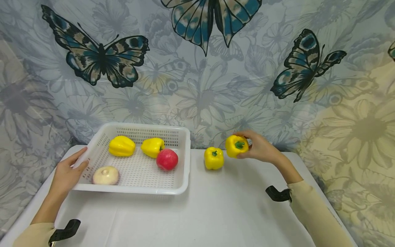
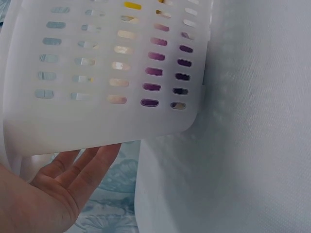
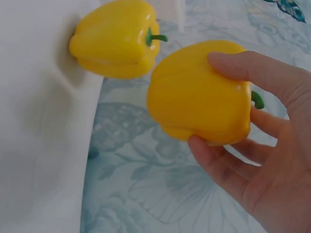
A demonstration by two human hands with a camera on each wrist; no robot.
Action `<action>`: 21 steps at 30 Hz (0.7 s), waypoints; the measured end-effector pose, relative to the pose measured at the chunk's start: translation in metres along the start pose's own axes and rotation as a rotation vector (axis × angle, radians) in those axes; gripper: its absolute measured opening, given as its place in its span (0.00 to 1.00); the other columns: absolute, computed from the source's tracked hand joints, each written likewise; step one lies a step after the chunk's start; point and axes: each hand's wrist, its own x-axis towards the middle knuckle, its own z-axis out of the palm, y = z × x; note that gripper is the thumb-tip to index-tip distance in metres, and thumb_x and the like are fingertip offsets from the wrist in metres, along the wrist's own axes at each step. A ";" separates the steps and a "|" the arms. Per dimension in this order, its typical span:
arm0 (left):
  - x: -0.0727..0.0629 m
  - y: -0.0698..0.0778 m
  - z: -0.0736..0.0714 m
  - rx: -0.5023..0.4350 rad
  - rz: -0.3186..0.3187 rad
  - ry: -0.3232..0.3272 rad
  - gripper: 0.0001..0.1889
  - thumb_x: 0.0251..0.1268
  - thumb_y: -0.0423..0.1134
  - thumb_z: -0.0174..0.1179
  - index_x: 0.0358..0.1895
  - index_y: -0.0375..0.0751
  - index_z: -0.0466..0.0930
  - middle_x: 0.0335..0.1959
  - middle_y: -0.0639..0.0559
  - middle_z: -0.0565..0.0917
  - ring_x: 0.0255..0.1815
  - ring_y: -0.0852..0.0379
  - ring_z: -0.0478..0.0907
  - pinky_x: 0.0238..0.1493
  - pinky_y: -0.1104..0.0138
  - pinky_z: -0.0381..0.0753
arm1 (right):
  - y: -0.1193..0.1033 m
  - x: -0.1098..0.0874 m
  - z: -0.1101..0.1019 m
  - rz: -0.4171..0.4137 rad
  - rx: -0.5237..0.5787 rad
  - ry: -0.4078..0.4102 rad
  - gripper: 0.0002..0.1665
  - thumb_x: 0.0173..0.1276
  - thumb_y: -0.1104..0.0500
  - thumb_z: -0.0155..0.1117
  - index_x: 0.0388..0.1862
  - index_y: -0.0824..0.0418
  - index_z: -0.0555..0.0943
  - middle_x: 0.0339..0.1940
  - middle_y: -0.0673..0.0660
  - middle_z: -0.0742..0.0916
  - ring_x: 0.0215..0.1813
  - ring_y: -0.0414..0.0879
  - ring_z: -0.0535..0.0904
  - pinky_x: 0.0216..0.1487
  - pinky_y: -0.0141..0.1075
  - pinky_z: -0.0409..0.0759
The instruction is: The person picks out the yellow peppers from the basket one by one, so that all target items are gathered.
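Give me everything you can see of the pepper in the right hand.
The held pepper is bright yellow, smooth, glossy and gently lobed, with a short, curved green stem. It looks whole; no cut shows. The right hand grips it around the sides, stem end toward the palm. It appears lifted above the white table, near another yellow pepper; whether the two touch is unclear.

Table (image 1: 197,219): open lane along middle of front edge. Obstacles: white basket (image 1: 132,189), walls raised, left half; yellow pepper (image 1: 214,160), near back edge, slim gap to basket; right hand (image 1: 261,148) with second pepper (image 1: 232,147), alongside.
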 end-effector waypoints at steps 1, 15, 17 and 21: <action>0.001 -0.001 -0.001 -0.012 0.018 -0.014 0.29 0.77 0.43 0.47 0.77 0.46 0.54 0.71 0.25 0.61 0.63 0.24 0.66 0.43 0.50 0.76 | 0.002 0.000 0.000 0.004 0.001 -0.002 0.46 0.49 0.61 0.81 0.66 0.67 0.71 0.57 0.61 0.79 0.55 0.54 0.74 0.49 0.48 0.81; 0.007 -0.009 0.002 -0.014 0.016 -0.012 0.29 0.77 0.45 0.48 0.77 0.49 0.55 0.71 0.26 0.62 0.63 0.27 0.68 0.43 0.49 0.77 | 0.036 -0.002 0.013 0.025 -0.014 -0.027 0.46 0.48 0.62 0.81 0.66 0.72 0.71 0.60 0.66 0.79 0.58 0.61 0.74 0.53 0.54 0.78; 0.010 -0.016 0.003 0.016 0.014 -0.004 0.29 0.76 0.48 0.48 0.77 0.52 0.54 0.71 0.28 0.63 0.62 0.29 0.69 0.38 0.55 0.79 | 0.039 -0.001 0.016 0.022 -0.020 -0.025 0.46 0.47 0.62 0.81 0.65 0.71 0.72 0.59 0.67 0.79 0.58 0.61 0.75 0.53 0.54 0.78; 0.022 -0.039 0.006 0.010 0.025 0.002 0.30 0.75 0.52 0.48 0.77 0.59 0.54 0.72 0.30 0.63 0.63 0.28 0.69 0.34 0.61 0.79 | 0.042 0.000 0.023 0.006 -0.050 -0.031 0.45 0.46 0.63 0.81 0.64 0.71 0.73 0.58 0.66 0.80 0.57 0.60 0.76 0.54 0.55 0.76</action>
